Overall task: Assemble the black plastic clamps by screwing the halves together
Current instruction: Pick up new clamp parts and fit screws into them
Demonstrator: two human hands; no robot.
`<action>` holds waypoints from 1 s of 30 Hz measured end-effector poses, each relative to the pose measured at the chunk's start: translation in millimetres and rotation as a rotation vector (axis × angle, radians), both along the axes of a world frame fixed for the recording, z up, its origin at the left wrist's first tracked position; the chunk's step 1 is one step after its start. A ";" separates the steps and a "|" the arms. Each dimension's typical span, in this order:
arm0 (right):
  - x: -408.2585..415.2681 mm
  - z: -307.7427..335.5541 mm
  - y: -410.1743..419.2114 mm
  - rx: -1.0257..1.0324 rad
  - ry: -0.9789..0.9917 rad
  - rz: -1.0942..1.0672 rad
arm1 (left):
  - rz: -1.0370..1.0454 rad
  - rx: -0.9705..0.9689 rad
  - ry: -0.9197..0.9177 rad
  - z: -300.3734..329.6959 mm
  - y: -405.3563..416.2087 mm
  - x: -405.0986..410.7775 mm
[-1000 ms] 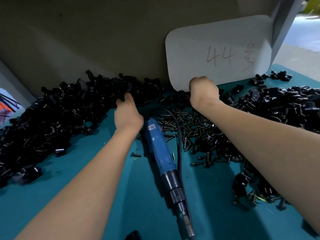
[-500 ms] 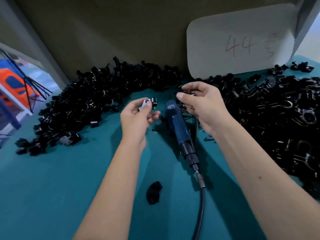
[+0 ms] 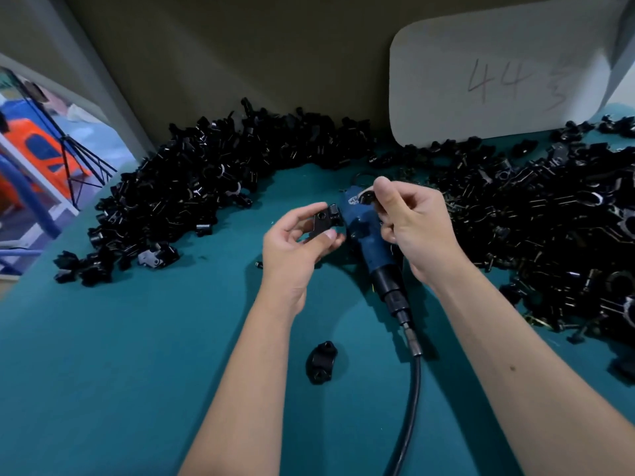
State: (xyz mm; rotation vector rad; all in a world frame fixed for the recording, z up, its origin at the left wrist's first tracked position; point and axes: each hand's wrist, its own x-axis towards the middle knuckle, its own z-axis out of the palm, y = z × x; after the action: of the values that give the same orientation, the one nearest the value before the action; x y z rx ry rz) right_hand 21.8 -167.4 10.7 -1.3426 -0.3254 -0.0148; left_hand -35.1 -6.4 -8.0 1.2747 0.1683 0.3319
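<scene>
my left hand [image 3: 295, 242] pinches a clamp half [image 3: 324, 223], my right hand [image 3: 412, 228] pinches a small dark piece [image 3: 367, 198]; mating step, next i must line them up.

the right hand [image 3: 415, 231] covers most of the small part [image 3: 367, 197] pinched at its fingertips; only a pale curved edge shows, and its kind cannot be told. the left hand [image 3: 295, 245] hides the lower portion of the clamp half [image 3: 324, 223] it holds. the blue screwdriver [image 3: 366, 235] is partly masked by both hands, its rear end out of sight behind them. its cable [image 3: 410, 413] runs off the bottom edge. the right pile of clamp parts [image 3: 549, 235] is cut by the right edge. the left pile [image 3: 192, 197] is too dense to separate into single pieces. the writing after "44" on the white card [image 3: 498, 73] is unreadable. both forearms leave the frame at the bottom.
</scene>
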 end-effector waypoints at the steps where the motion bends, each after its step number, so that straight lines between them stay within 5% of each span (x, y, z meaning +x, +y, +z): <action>1: 0.3 -1.9 -1.9 0.002 -0.004 0.014 | 0.000 0.003 -0.011 -0.7 -0.9 1.5; 16: -1.8 -2.0 -6.9 0.078 -0.063 0.236 | -0.056 0.055 -0.097 -4.0 -7.8 4.6; 25: 0.0 2.1 -8.5 0.246 0.046 0.140 | -0.095 -0.157 -0.071 2.2 -12.8 2.3; 30: -0.3 1.5 -7.0 0.072 0.042 0.011 | -0.130 -0.140 -0.063 1.5 -12.7 1.1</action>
State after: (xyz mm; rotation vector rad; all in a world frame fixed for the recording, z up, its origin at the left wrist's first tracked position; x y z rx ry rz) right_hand 21.5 -174.4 12.2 -1.2683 -0.2948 0.0109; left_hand -34.0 -19.1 -6.5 1.1294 0.0540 0.2438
